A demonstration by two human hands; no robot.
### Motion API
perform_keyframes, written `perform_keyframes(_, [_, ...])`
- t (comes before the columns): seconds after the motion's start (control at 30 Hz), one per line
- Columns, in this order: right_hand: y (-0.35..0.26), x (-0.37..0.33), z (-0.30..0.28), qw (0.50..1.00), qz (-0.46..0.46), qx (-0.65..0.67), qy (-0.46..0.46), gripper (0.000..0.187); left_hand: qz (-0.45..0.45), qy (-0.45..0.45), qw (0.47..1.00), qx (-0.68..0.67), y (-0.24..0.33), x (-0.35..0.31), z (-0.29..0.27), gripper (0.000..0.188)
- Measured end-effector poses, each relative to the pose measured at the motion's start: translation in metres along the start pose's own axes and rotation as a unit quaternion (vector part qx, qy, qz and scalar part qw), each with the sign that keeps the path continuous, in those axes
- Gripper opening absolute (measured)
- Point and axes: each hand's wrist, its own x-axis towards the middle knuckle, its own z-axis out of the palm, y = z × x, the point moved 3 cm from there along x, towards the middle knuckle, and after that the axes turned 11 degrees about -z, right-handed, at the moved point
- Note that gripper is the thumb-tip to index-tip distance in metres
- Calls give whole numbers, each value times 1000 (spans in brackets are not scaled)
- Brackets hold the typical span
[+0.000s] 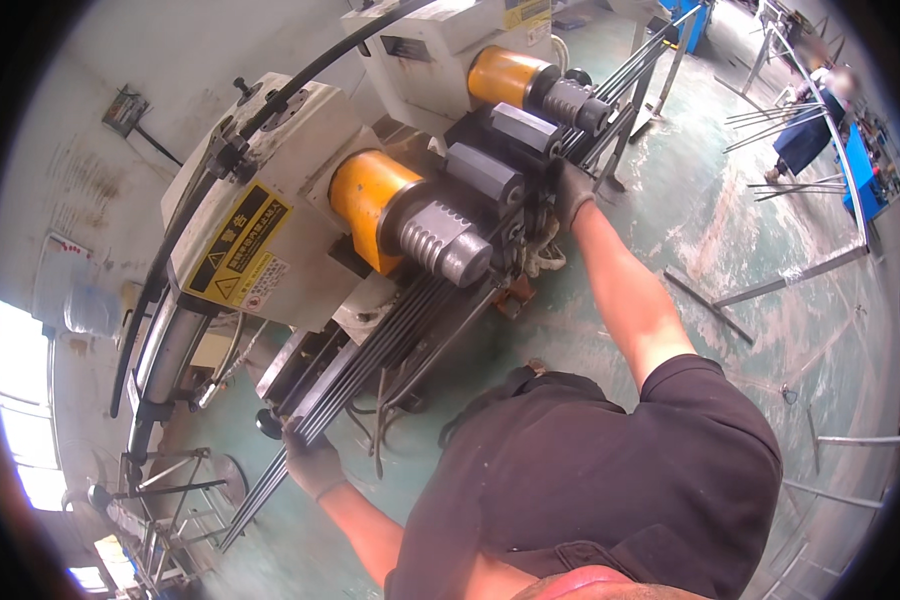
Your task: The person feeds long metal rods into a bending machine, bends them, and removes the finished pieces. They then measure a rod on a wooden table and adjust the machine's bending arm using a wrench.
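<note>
Several long, thin metal tubes (370, 341) lie side by side through a pale bending machine (310, 140), running from lower left to upper right. My left hand (313, 464), in a light glove, is closed round the tubes near their lower-left end, beside a black round knob (269, 423). My right hand (574, 194), also gloved, reaches to the machine's far side, next to the dark hexagonal block (485, 172). Its fingertips are hidden behind machine parts, so what it touches is unclear. Two orange cylinders (372, 203) with grooved steel ends (444, 243) stand over the tubes.
A thick black hose (185, 190) arches over the machine's left side. A yellow warning label (240, 248) marks its housing. Metal frames (175, 490) stand at lower left. At the far right are a person (802, 135), loose rods (770, 115) and a long rail (790, 278) above the green floor.
</note>
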Motion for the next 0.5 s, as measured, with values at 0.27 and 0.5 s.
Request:
perform_keyframes(0.27, [37,64,-11,874,-201,-431,-99,37,-229,49,891,-389,19,-19,47,28])
perform_keyframes(0.5, [3,20,0,961,-75,-264,-23,39,-291,53,873,-388,31,-27,114,29])
